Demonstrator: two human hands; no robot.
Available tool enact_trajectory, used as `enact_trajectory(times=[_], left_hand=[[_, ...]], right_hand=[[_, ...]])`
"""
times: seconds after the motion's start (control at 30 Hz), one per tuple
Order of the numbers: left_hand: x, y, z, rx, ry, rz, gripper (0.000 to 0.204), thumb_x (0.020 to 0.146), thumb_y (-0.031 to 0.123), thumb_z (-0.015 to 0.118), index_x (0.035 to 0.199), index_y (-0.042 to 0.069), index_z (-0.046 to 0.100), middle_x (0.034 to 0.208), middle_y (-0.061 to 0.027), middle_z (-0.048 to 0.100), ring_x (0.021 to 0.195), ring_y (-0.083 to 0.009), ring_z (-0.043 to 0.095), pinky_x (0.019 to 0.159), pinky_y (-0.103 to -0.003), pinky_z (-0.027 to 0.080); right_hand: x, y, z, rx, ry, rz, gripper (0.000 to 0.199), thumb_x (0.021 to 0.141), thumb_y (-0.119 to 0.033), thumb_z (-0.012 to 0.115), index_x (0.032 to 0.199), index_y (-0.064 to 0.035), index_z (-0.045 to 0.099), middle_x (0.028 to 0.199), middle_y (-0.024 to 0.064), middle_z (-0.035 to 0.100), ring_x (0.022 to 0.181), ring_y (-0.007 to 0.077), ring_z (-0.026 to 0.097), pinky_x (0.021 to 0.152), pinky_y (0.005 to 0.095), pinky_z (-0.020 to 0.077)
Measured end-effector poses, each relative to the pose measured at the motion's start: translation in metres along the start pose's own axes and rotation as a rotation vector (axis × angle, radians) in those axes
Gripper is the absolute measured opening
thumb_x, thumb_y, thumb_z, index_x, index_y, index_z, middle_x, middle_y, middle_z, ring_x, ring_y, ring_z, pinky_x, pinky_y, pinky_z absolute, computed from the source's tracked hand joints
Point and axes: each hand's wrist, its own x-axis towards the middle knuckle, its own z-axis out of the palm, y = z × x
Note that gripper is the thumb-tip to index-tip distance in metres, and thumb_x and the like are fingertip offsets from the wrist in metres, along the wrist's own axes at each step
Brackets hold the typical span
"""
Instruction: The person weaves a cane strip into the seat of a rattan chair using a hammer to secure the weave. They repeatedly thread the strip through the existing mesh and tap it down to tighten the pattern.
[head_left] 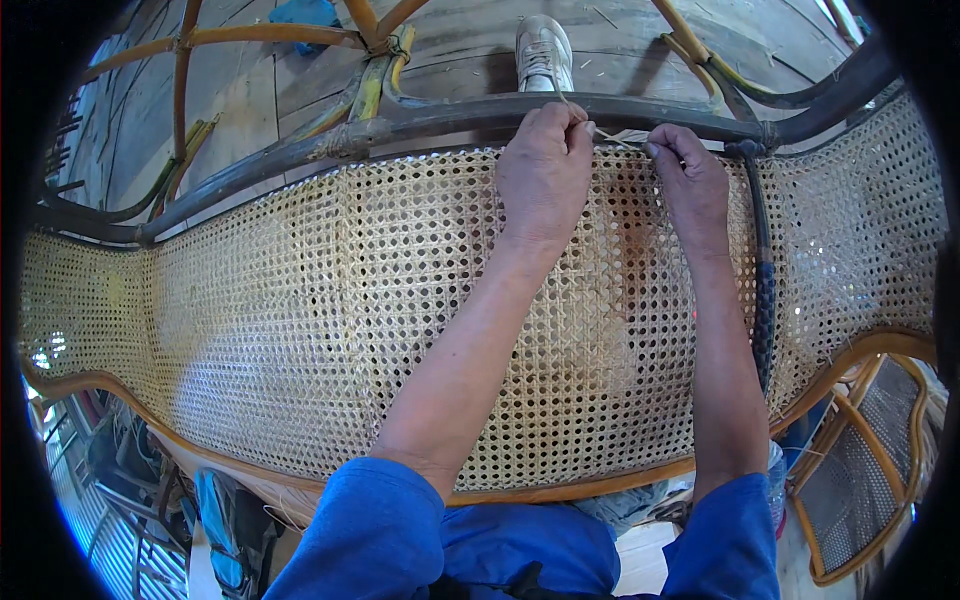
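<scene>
Pale, thin cane strand point(618, 141) is pinched by the person's left hand point(550, 170) and right hand point(692, 185) (both grips pressed close) near the far edge of beige, openwork cane panel point(300, 290).

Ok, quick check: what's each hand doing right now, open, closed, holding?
Left hand: closed, pinching a thin cane strand by the dark frame rail.
Right hand: closed at thumb and forefinger, apparently pinching cane strand too.
</scene>
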Motion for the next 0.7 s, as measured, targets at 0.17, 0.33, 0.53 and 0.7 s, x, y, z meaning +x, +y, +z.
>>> enact_trajectory(times=[0.17,0.33,0.53,0.7], left_hand=[[-0.0014,-0.0014,0.0029,0.012,0.027,0.014,0.01,0.083,0.013,0.066,0.087,0.005,0.063,0.085,-0.0114,0.065,0.075,-0.0305,0.064,0.068,-0.039,0.05],[-0.0017,0.0001,0.0013,0.029,0.03,0.013,0.015,0.086,0.014,0.067,0.093,0.001,0.065,0.083,-0.0103,0.066,0.07,-0.0187,0.061,0.068,-0.031,0.048],[-0.0035,-0.0038,0.003,-0.005,0.024,0.025,0.013,0.086,0.012,0.067,0.093,0.001,0.065,0.082,-0.0093,0.066,0.069,-0.0166,0.06,0.066,-0.03,0.047],[-0.004,-0.0036,0.0028,0.002,0.035,0.052,0.012,0.086,0.011,0.067,0.092,0.001,0.064,0.081,-0.0084,0.066,0.067,-0.015,0.058,0.064,-0.029,0.047]], right_hand=[[-0.0003,0.0022,-0.0014,-0.035,0.003,-0.022,0.013,0.087,-0.002,0.06,0.099,-0.004,0.062,0.082,0.0047,0.065,0.073,0.0096,0.059,0.071,0.0231,0.0473],[-0.0012,-0.0022,0.0025,-0.018,0.02,-0.016,0.013,0.087,-0.002,0.06,0.099,-0.0046,0.062,0.083,0.0059,0.066,0.075,0.0122,0.062,0.072,0.0244,0.0481],[-0.0026,-0.0009,0.005,-0.066,0.046,-0.063,0.013,0.086,-0.004,0.061,0.099,-0.0054,0.062,0.086,0.0078,0.067,0.078,0.0183,0.065,0.073,0.0274,0.0495],[-0.0015,0.0056,0.0066,-0.143,0.029,-0.147,0.013,0.086,-0.005,0.06,0.098,-0.0059,0.063,0.087,0.0093,0.067,0.081,0.0246,0.066,0.074,0.0318,0.051]])
